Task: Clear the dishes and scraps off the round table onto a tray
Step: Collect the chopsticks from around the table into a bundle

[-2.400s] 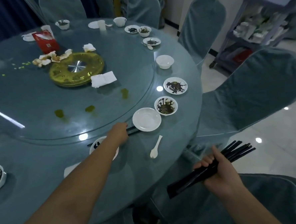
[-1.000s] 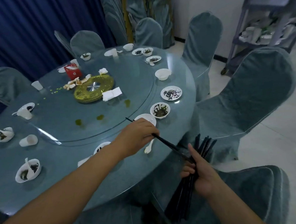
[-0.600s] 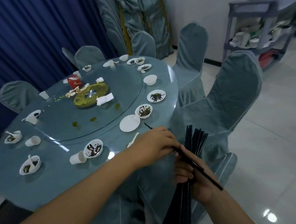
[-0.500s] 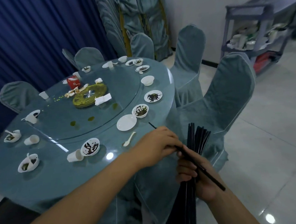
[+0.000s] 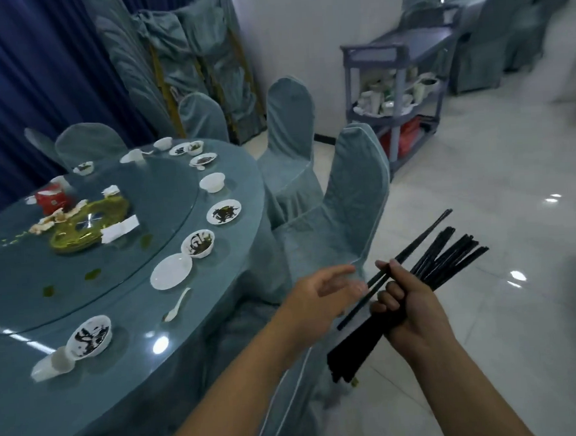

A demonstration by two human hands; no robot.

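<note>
Black chopsticks (image 5: 451,256) are bunched in the right hand (image 5: 412,314), fist clenched round mid-length, held out over the floor clear of the round table (image 5: 127,372). Likely one fistful for a single carry. One pair lies skewed across the bundle, not squared in.

Left hand (image 5: 321,295) is loose-fingered and empty, just beside that pair; contact can't be told, blurred.

The table's near edge carries a white plate (image 5: 171,271), spoon (image 5: 177,305) and scrap bowl (image 5: 198,244). No tray in view; the cart (image 5: 401,47) by the wall holds crockery.

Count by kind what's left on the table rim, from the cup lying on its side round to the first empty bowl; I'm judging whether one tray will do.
Dishes with dark scraps: 3
Empty dishes: 2
Spoons: 1
Cups: 1
Total: 7
</note>
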